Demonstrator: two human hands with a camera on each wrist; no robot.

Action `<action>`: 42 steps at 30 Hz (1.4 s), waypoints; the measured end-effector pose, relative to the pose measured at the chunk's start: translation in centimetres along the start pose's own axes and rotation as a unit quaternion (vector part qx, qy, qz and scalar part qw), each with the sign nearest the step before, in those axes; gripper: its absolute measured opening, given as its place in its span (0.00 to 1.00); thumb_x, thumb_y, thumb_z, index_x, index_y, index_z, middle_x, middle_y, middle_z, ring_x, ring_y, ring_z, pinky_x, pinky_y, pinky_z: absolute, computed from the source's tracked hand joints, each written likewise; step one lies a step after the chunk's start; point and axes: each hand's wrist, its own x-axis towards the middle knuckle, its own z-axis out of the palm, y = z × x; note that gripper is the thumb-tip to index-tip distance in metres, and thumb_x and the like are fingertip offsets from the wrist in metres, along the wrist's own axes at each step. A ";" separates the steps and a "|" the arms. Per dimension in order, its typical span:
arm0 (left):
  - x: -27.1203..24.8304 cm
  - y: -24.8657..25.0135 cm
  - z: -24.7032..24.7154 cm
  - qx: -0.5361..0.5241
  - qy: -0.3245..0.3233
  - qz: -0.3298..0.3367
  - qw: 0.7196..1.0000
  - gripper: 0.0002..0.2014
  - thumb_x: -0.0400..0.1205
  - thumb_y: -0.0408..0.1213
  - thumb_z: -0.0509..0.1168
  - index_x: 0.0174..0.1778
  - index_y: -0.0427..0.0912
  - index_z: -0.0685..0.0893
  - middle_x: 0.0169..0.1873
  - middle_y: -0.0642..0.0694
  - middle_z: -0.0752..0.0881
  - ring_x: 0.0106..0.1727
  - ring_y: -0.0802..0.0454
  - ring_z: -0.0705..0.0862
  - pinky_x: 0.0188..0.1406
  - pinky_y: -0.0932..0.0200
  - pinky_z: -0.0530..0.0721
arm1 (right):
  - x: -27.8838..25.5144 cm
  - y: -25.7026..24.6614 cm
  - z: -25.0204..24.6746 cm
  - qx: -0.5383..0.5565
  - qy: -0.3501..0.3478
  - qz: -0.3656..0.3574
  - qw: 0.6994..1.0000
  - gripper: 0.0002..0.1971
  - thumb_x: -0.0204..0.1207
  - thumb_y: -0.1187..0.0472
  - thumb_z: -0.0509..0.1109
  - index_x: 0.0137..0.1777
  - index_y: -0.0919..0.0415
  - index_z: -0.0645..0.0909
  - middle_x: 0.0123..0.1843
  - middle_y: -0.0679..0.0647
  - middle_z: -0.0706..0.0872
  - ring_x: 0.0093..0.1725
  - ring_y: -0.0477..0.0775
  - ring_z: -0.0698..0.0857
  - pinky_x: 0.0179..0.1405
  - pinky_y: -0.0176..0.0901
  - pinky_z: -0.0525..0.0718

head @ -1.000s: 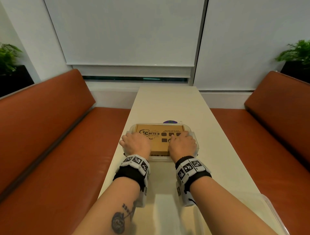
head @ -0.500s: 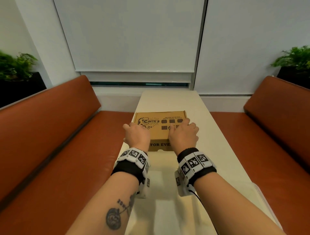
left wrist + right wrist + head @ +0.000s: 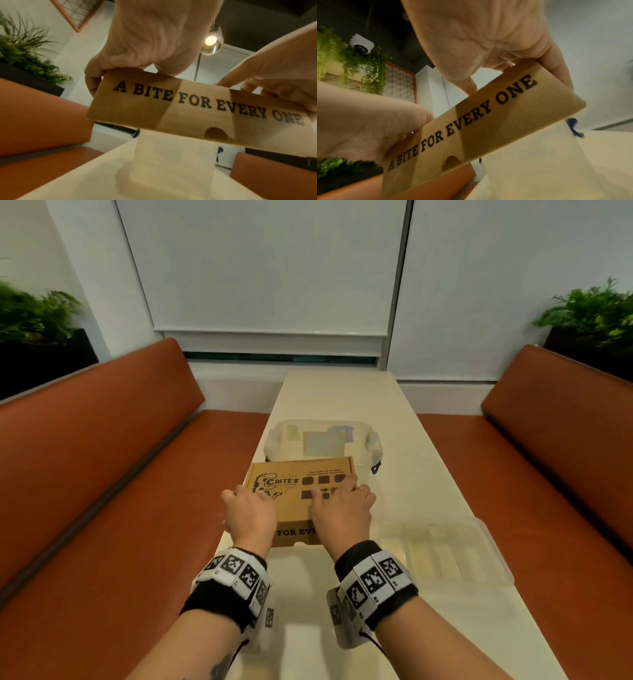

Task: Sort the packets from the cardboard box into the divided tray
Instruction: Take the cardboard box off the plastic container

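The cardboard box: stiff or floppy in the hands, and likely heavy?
The cardboard box likely handles stiff: its printed front panel stays flat and straight-edged while the left hand and right hand grip it clear of the table. Probably light, being flat. The closed lid should keep the contents in.

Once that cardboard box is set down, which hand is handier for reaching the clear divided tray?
Probably the right hand. The divided tray lies on the table just to its right, while the left hand grips the far left side of the cardboard box. Both hands hold the closed box now.
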 end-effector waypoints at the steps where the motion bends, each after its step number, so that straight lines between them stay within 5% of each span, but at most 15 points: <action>1: -0.4 -0.7 0.2 0.007 -0.007 -0.004 1.000 0.18 0.87 0.41 0.53 0.63 0.31 0.75 0.63 0.36 0.72 0.52 0.39 0.82 0.60 0.44 0.77 | -0.7 0.4 0.5 0.002 -0.012 0.007 1.000 0.33 0.80 0.42 0.57 0.76 0.65 0.58 0.70 0.65 0.69 0.68 0.63 0.67 0.64 0.56 0.76; 10: -2.1 -4.8 4.6 0.068 -0.093 -0.014 0.993 0.24 0.88 0.48 0.46 0.68 0.33 0.72 0.65 0.39 0.72 0.55 0.42 0.82 0.59 0.47 0.75 | -3.9 5.5 6.4 -0.006 -0.119 0.128 0.985 0.32 0.82 0.42 0.55 0.77 0.65 0.58 0.72 0.65 0.68 0.71 0.62 0.66 0.67 0.55 0.76; 16: -0.8 -6.1 6.7 0.016 -0.102 -0.016 0.995 0.17 0.87 0.41 0.50 0.64 0.32 0.72 0.61 0.35 0.75 0.58 0.37 0.78 0.53 0.47 0.77 | -2.9 6.8 7.1 0.014 -0.117 0.122 0.985 0.31 0.83 0.47 0.56 0.78 0.66 0.55 0.72 0.66 0.67 0.71 0.64 0.66 0.67 0.53 0.72; 29: 0.8 -6.2 6.4 0.108 -0.144 -0.012 0.984 0.15 0.84 0.30 0.56 0.66 0.33 0.71 0.65 0.37 0.73 0.65 0.39 0.77 0.54 0.49 0.81 | -1.9 8.3 8.3 0.003 -0.143 0.094 0.985 0.36 0.84 0.47 0.54 0.82 0.66 0.45 0.77 0.67 0.63 0.75 0.66 0.63 0.73 0.53 0.65; 34: 1.4 -6.5 6.3 0.103 -0.146 -0.023 0.984 0.14 0.84 0.30 0.53 0.66 0.35 0.71 0.64 0.36 0.76 0.60 0.37 0.81 0.46 0.50 0.77 | -1.7 8.0 8.6 -0.128 -0.104 -0.066 0.984 0.36 0.81 0.39 0.51 0.82 0.62 0.53 0.80 0.62 0.62 0.80 0.60 0.58 0.81 0.58 0.48; 37: 1.9 -6.7 6.3 0.101 -0.147 -0.019 0.984 0.13 0.85 0.31 0.52 0.64 0.35 0.73 0.61 0.36 0.80 0.58 0.37 0.81 0.44 0.51 0.77 | -2.3 7.4 9.2 -0.158 -0.163 -0.253 0.940 0.40 0.77 0.32 0.53 0.82 0.57 0.54 0.82 0.57 0.58 0.81 0.59 0.55 0.81 0.56 0.46; 39: 2.3 -6.8 6.1 0.099 -0.145 -0.018 0.984 0.13 0.85 0.31 0.51 0.62 0.36 0.76 0.59 0.36 0.83 0.56 0.37 0.82 0.43 0.52 0.77 | -2.9 7.3 9.8 -0.165 -0.218 -0.325 0.905 0.42 0.74 0.35 0.63 0.81 0.56 0.54 0.81 0.57 0.60 0.80 0.59 0.58 0.81 0.58 0.49; 42: 2.4 -7.1 5.8 0.099 -0.142 -0.011 0.985 0.13 0.85 0.31 0.51 0.59 0.37 0.79 0.55 0.37 0.85 0.54 0.38 0.83 0.47 0.51 0.82 | -3.3 7.6 10.5 -0.210 -0.206 -0.365 0.883 0.40 0.73 0.48 0.70 0.81 0.56 0.54 0.80 0.58 0.61 0.80 0.60 0.58 0.82 0.61 0.50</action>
